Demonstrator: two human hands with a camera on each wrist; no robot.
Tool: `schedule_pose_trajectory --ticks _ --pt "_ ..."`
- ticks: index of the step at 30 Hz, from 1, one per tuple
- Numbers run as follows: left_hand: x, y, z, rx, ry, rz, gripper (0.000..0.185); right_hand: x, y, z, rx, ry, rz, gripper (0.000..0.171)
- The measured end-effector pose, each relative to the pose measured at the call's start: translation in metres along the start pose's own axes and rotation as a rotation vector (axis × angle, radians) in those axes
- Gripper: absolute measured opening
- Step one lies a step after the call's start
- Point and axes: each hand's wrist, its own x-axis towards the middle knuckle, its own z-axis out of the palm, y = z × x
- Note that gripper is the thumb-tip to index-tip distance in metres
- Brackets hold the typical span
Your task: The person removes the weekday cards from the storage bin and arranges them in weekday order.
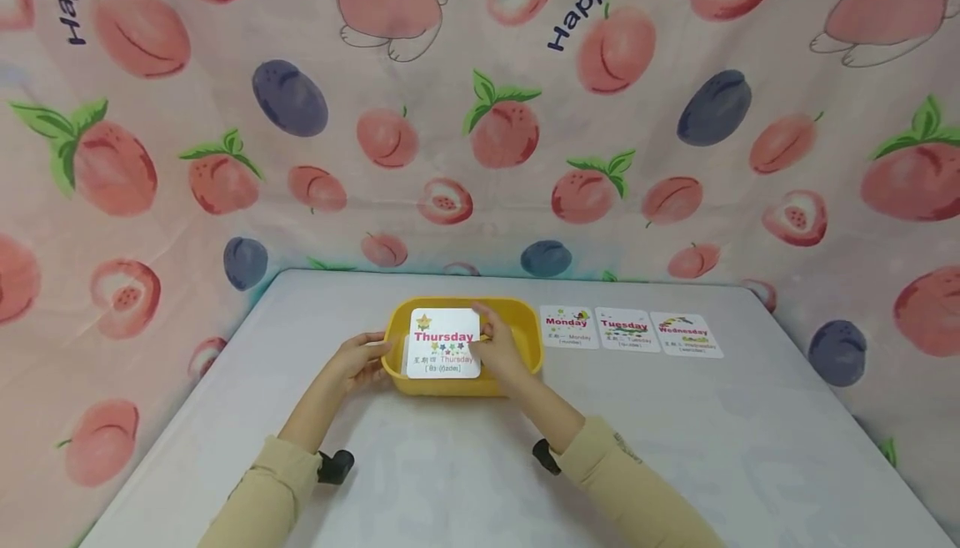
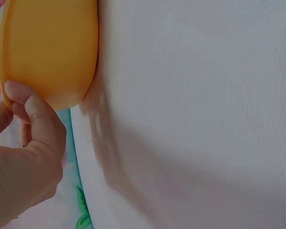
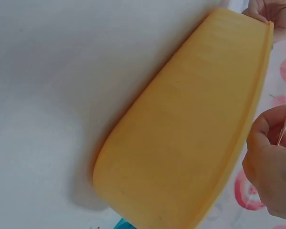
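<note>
The Thursday card (image 1: 443, 343) is pinched at its right edge by the right hand (image 1: 497, 351), thumb and fingers closed on it, and it sits tilted over the open top of the yellow tub (image 1: 525, 320). In the right wrist view the card shows only as a thin edge (image 3: 285, 125) between the curled fingers, just past the tub's rim (image 3: 238, 138). The left hand (image 1: 362, 360) is at the tub's left end, its fingers curled round the rim there; in the left wrist view the thumb (image 2: 31, 107) presses against the tub's outer wall (image 2: 50, 47).

The tub stands between the two hands on the white table (image 1: 465, 465). To the right of the right hand, beyond the tub, three more cards lie flat in a row on the table: Monday (image 1: 568, 326) just beside the tub, then Tuesday (image 1: 626, 329), then Wednesday (image 1: 686, 334), each close to the next. Behind and around the table hangs a peach-print cloth (image 1: 300, 114).
</note>
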Motion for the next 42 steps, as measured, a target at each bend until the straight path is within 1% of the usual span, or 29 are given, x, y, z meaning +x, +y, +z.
schedule_pose_trajectory --ticks 5,10,17,20,29,37,42 --pt "0.002 -0.001 0.001 0.01 -0.007 0.006 0.048 -0.006 -0.001 -0.012 0.006 -0.014 0.05 0.064" --pt "0.002 0.0 0.0 0.023 0.017 -0.006 0.045 -0.013 0.002 -0.027 0.044 -0.042 0.092 0.063" --pt "0.001 0.0 -0.002 0.011 0.027 -0.018 0.044 -0.025 0.007 -0.044 0.068 -0.053 0.074 0.065" --pt "0.002 0.0 -0.003 0.019 0.026 -0.02 0.044 -0.029 0.008 -0.052 0.066 -0.055 0.088 0.065" --pt "0.003 0.002 -0.002 0.04 0.023 -0.028 0.046 -0.038 0.015 -0.079 -0.01 -0.054 0.157 0.064" --pt "0.002 0.001 -0.001 0.039 0.026 -0.031 0.046 -0.05 0.018 -0.102 -0.086 -0.045 0.171 0.063" --pt "0.003 0.001 0.0 0.035 0.043 -0.031 0.045 -0.054 0.021 -0.118 -0.098 -0.03 0.166 0.064"
